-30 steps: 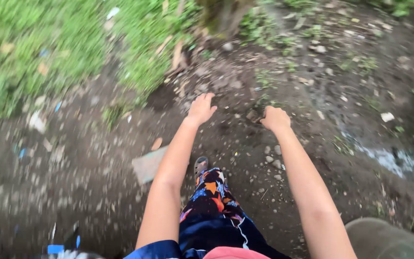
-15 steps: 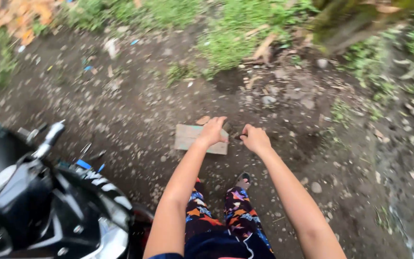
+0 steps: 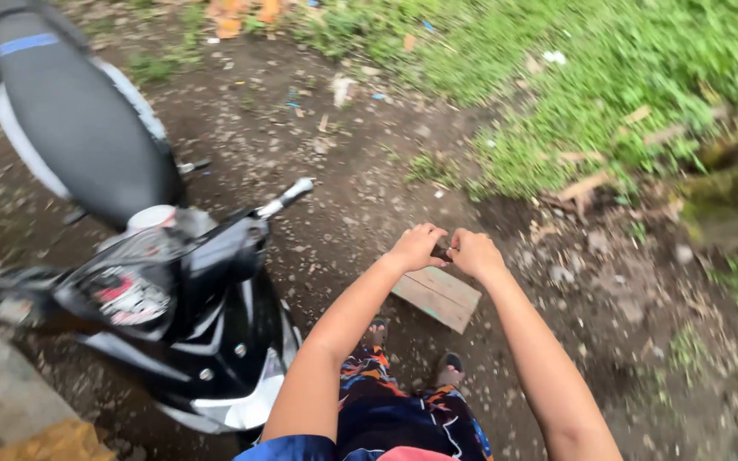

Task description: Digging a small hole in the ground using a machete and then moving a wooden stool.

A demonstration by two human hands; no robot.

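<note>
Both hands, left hand (image 3: pixel 416 248) and right hand (image 3: pixel 474 253), are closing their grip on a small dark object (image 3: pixel 442 253) between them, likely mid-handling, above the wooden board (image 3: pixel 437 297), beside the motorbike (image 3: pixel 164 282).

You stand on dark stony dirt ground (image 3: pixel 326 171), grass (image 3: pixel 642 77) upper right of the frame, black scooter (image 3: pixel 164 282) parked at left, flat daylight
</note>
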